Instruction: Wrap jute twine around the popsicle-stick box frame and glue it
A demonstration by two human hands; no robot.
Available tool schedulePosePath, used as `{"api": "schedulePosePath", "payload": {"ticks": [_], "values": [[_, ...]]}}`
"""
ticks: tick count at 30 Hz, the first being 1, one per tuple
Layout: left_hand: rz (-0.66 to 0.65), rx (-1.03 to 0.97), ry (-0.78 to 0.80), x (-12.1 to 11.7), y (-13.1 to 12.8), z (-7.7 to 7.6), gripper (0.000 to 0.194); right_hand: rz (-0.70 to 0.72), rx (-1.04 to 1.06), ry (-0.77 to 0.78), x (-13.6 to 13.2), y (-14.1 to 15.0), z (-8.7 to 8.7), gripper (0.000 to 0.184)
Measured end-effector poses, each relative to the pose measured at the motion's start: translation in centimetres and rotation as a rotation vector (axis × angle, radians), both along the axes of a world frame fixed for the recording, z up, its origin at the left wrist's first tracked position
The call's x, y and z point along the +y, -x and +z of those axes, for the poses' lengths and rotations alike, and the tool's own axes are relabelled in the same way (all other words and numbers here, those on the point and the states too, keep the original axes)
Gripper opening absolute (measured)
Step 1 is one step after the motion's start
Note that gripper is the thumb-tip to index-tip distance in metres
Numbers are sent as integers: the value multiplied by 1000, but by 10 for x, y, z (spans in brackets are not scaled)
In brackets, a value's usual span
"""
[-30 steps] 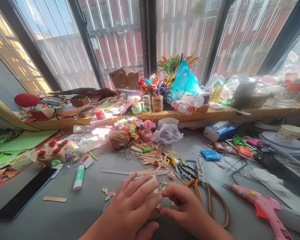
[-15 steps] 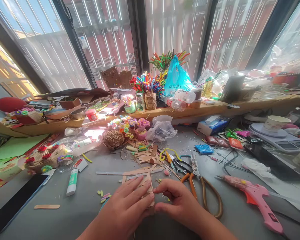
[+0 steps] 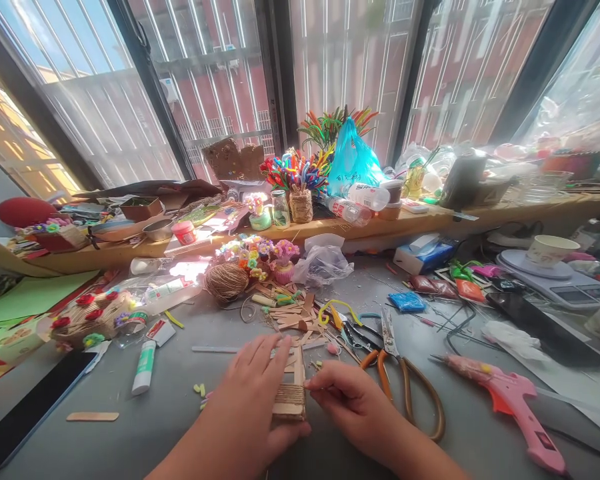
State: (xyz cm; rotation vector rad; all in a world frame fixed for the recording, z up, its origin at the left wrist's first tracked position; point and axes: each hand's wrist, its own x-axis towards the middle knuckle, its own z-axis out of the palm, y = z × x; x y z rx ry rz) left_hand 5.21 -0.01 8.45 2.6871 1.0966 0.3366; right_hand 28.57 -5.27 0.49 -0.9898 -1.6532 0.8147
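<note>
A small piece built of wooden craft sticks (image 3: 289,408) lies at the near middle of the table, with rows of twine (image 3: 290,393) wound across it. My left hand (image 3: 247,397) grips it from the left, fingers over the top and thumb along the near side. At its right edge my right hand (image 3: 353,403) is closed, thumb and forefinger pinched where the twine comes round; the strand itself is mostly hidden. Scissors (image 3: 405,367) and orange-handled pliers (image 3: 377,360) rest just beyond my right hand.
A pink glue gun (image 3: 510,393) lies at the right. Loose craft sticks (image 3: 295,310), a twine ball (image 3: 227,281) and paper-like flowers (image 3: 247,253) sit farther back. On the left are a glue stick (image 3: 144,367) and a phone (image 3: 35,407). A cluttered ledge (image 3: 230,237) runs under the window.
My left hand has shifted left and its thumb now shows below the stick piece, uncovering more twine. My right hand's thumb and forefinger have come together into a pinch.
</note>
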Motion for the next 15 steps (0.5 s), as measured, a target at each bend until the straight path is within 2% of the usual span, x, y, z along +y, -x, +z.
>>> {"api": "schedulePosePath", "payload": {"ticks": [4, 8, 12, 15], "values": [[4, 12, 8, 2, 1, 3, 107, 5, 6, 4, 0, -1, 4, 20], [14, -59, 14, 2, 10, 1, 105, -3, 33, -7, 1, -3, 8, 21], [28, -215, 118, 3, 26, -13, 100, -47, 55, -24, 0, -8, 13, 19], [47, -409, 190, 0, 33, -33, 97, -69, 63, -39, -2, -11, 16, 19]]}}
